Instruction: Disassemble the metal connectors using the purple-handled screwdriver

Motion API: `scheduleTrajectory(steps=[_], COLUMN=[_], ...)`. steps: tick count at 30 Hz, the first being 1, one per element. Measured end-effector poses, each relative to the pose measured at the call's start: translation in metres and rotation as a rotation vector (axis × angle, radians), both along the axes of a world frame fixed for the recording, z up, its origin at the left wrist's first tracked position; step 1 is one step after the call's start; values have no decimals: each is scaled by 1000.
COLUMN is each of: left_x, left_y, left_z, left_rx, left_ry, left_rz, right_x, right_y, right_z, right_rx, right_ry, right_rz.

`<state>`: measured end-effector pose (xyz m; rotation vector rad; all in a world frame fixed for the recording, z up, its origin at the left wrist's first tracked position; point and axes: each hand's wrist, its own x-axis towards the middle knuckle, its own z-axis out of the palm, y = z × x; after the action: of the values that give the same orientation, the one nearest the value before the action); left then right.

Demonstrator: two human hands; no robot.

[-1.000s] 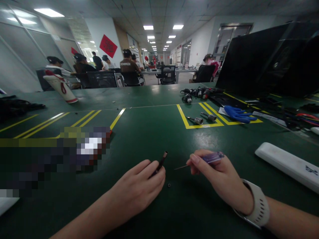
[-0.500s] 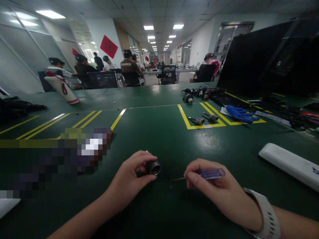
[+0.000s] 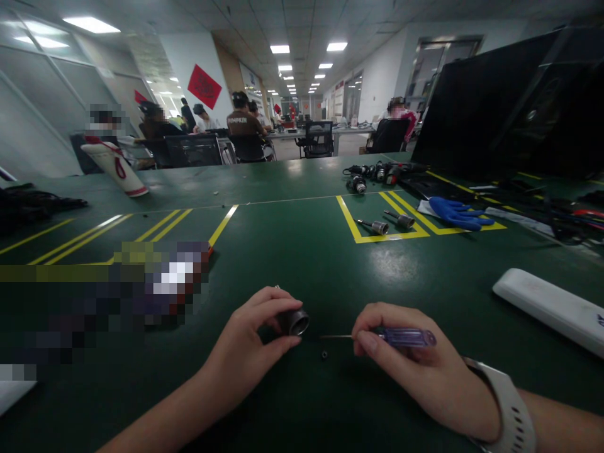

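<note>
My left hand (image 3: 250, 343) is closed round a small dark metal cylinder (image 3: 296, 321), its open end turned toward the right. My right hand (image 3: 415, 371) pinches a purple-handled screwdriver (image 3: 401, 337), with the thin shaft pointing left at the cylinder and its tip a short way off. A tiny black screw (image 3: 324, 355) lies on the green table (image 3: 302, 251) between my two hands. A white watch band sits on my right wrist.
Two metal sockets (image 3: 387, 224) lie in a yellow-taped box further back, with a blue glove (image 3: 457, 214) and a pile of tools (image 3: 377, 173) beyond. A white bar (image 3: 547, 308) lies at right, dark monitors stand behind. People sit at desks far back.
My left hand turned the part from end-up to lying on its side, open end toward the right. My right hand dropped lower and levelled the screwdriver at it.
</note>
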<state>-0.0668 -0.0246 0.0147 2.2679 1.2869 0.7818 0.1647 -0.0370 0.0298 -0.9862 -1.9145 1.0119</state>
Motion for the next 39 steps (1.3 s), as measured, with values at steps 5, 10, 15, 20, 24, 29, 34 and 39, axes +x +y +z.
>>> scheduleTrajectory(steps=[5, 10, 15, 20, 24, 29, 34, 39], left_x=[-2, 2, 4, 0, -2, 0, 1, 4], left_y=[-10, -10, -8, -7, -4, 1, 0, -4], left_z=[0, 3, 5, 1, 0, 2, 4, 9], left_rx=[530, 689, 616, 512, 285, 57, -183, -438], left_ry=[475, 692, 695, 556, 216, -86, -346, -474], left_rz=[-233, -347, -354, -310, -92, 17, 108, 132], right_x=[1, 0, 0, 0, 0, 1, -2, -7], right_y=[-1, -2, -3, -2, -2, -3, -2, 0], right_z=[-1, -1, -1, -1, 0, 0, -4, -9], right_rx=[21, 48, 54, 67, 71, 62, -33, -135], right_ry=[-28, -37, -40, -36, -16, -16, -47, -23], right_rz=[16, 9, 13, 6, -6, 7, 50, 50])
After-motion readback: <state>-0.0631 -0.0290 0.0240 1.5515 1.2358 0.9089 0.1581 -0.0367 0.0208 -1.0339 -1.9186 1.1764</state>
